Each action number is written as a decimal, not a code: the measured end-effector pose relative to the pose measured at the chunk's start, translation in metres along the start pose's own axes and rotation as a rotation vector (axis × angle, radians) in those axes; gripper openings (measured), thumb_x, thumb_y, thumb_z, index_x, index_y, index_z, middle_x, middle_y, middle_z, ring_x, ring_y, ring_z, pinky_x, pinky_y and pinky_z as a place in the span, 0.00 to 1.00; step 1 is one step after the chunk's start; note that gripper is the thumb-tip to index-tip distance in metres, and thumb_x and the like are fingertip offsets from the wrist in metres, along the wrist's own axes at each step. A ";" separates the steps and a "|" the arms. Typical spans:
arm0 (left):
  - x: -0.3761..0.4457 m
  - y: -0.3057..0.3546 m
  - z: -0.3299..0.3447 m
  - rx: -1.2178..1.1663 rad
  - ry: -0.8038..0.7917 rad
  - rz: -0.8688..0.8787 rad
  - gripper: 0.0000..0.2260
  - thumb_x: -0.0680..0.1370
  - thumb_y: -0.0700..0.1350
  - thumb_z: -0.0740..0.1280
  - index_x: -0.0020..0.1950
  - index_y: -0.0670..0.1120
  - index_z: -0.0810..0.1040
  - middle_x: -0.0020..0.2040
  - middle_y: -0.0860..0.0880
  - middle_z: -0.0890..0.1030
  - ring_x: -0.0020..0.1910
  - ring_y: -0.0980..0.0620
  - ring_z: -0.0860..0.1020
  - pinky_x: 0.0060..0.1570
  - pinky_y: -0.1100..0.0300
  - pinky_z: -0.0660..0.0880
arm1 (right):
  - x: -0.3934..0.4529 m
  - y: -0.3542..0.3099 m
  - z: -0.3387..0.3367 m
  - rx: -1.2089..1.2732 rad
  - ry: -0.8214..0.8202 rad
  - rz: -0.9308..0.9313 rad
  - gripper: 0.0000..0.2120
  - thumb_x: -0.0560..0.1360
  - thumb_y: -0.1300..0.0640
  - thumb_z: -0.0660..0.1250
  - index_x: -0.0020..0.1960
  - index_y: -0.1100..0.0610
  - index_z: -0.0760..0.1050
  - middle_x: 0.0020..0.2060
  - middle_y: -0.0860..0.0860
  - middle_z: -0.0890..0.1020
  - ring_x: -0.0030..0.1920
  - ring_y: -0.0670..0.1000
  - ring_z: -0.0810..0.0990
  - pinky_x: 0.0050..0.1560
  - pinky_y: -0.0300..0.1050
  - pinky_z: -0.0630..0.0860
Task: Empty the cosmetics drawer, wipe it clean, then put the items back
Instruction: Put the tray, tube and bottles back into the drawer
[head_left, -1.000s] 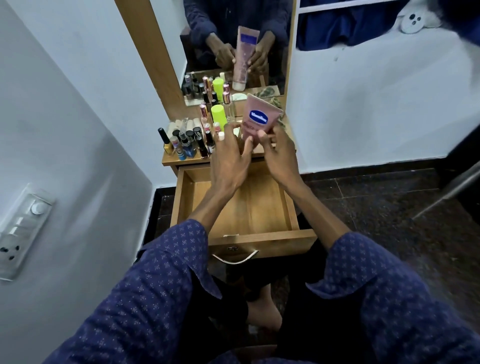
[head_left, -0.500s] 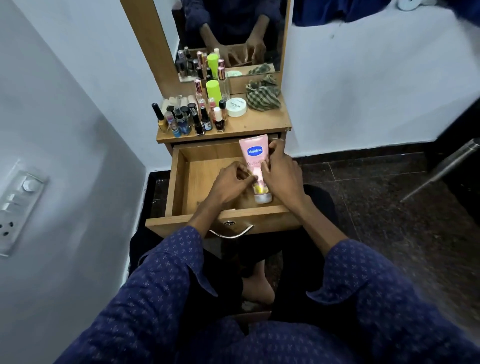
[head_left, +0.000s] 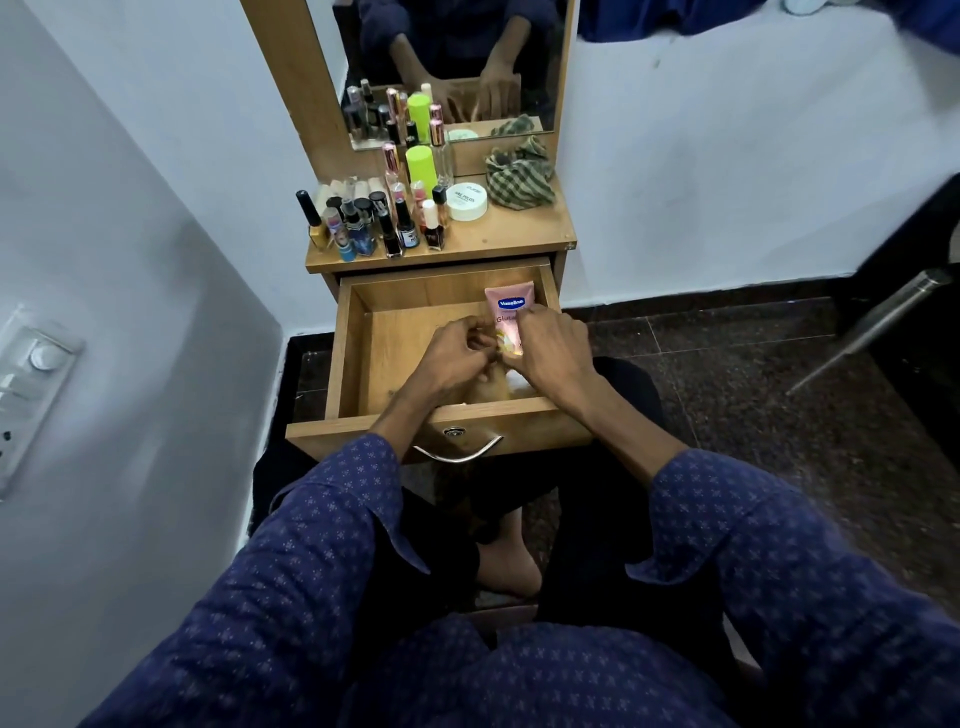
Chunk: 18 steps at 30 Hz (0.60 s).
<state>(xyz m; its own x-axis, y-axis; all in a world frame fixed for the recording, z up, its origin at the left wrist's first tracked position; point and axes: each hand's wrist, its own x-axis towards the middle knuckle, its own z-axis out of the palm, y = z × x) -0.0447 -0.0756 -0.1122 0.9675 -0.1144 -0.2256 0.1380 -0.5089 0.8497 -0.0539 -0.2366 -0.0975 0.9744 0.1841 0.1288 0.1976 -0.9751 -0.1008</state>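
Observation:
The wooden drawer (head_left: 353, 358) is pulled out below the dressing table top. A pink Vaseline tube (head_left: 508, 312) stands cap-down against the drawer's right inner side. My right hand (head_left: 553, 353) grips the tube's lower part. My left hand (head_left: 452, 358) is beside it with curled fingers at the tube's base; whether it holds the tube is hidden. On the table top (head_left: 509, 236) stand several nail polish and cosmetic bottles (head_left: 374, 223), a green-capped bottle (head_left: 422, 163), a round white jar (head_left: 466, 200) and a checked cloth (head_left: 519, 179).
A mirror (head_left: 457, 67) rises behind the table and reflects my hands. White walls close in on the left and behind. A switch panel (head_left: 31, 384) is on the left wall. A metal leg (head_left: 878, 327) slants over the dark floor at right.
Both hands brought the pink tube down from above the table top into the drawer. It now sits lower and further right against the drawer's side.

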 end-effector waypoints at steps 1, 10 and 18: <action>0.001 -0.001 0.000 0.007 -0.008 0.002 0.21 0.79 0.32 0.69 0.72 0.40 0.76 0.56 0.42 0.85 0.45 0.46 0.85 0.37 0.60 0.82 | 0.000 -0.001 0.000 -0.031 -0.021 -0.004 0.24 0.76 0.40 0.74 0.60 0.57 0.78 0.52 0.55 0.84 0.48 0.56 0.84 0.42 0.47 0.72; -0.004 0.004 0.001 0.123 -0.131 0.021 0.22 0.81 0.35 0.64 0.76 0.43 0.75 0.70 0.46 0.79 0.66 0.50 0.77 0.68 0.58 0.74 | 0.002 -0.003 0.001 -0.078 -0.054 -0.002 0.21 0.78 0.41 0.72 0.61 0.56 0.80 0.51 0.55 0.85 0.48 0.55 0.84 0.47 0.48 0.79; -0.001 0.001 0.004 0.162 -0.191 0.018 0.21 0.85 0.38 0.62 0.79 0.43 0.70 0.77 0.45 0.70 0.74 0.46 0.70 0.69 0.60 0.67 | 0.001 -0.004 -0.001 -0.190 -0.016 -0.081 0.20 0.80 0.42 0.68 0.62 0.57 0.79 0.48 0.56 0.84 0.46 0.56 0.84 0.43 0.49 0.78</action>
<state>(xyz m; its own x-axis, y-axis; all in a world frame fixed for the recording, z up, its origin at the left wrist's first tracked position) -0.0459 -0.0801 -0.1129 0.9096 -0.2759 -0.3106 0.0709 -0.6336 0.7704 -0.0537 -0.2325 -0.0965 0.9579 0.2637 0.1132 0.2534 -0.9624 0.0977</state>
